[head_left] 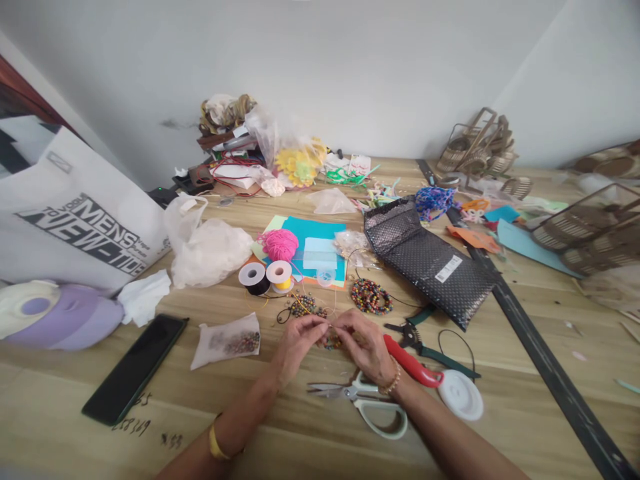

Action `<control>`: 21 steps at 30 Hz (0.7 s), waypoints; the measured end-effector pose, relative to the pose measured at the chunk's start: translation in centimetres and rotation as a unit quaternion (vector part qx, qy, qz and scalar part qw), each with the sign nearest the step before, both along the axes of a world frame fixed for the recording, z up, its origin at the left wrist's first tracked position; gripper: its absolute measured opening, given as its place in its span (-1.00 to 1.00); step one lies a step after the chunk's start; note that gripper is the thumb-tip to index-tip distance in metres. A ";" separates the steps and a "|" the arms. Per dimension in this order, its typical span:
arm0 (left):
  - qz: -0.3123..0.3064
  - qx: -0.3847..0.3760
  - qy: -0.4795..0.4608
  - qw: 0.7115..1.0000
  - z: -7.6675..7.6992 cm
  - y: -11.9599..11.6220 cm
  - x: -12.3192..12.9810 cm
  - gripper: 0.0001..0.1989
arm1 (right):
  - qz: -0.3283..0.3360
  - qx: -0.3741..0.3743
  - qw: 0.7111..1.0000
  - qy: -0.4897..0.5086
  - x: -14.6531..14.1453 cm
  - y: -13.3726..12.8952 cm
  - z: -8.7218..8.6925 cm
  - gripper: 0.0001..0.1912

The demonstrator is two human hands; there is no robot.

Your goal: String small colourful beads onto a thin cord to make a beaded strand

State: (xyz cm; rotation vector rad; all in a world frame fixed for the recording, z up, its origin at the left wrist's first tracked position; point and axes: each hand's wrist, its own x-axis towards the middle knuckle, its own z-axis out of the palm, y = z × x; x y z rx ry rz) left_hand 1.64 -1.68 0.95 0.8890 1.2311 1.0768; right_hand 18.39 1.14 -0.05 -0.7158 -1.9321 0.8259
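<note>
the left hand (299, 341) and the right hand (369, 345) meet at center, the thumb and index fingertips of each pinched together; the item between them is too fine to identify. multicolored beads (332, 343) are located between the hands, partly hidden. loose beads (303, 306) lie on the far side, slightly left; a beaded coil (373, 306) lies far and right. scissors (349, 393) rest on the near side.
</note>
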 end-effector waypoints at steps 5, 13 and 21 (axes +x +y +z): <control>-0.018 0.011 -0.022 1.000 -0.3 0.0 0.1 -0.76 | 0.010 -0.012 1.000 0.005 0.0 0.0 -0.3 -0.90; 0.027 0.043 0.069 0.996 0.8 -0.2 0.3 -0.82 | 0.005 -0.016 1.000 -0.023 0.0 0.2 -0.9 -0.88; 0.114 0.009 -0.061 0.992 -0.2 0.7 -0.1 -0.79 | -0.052 -0.109 0.993 0.000 -0.1 0.4 -0.4 -0.81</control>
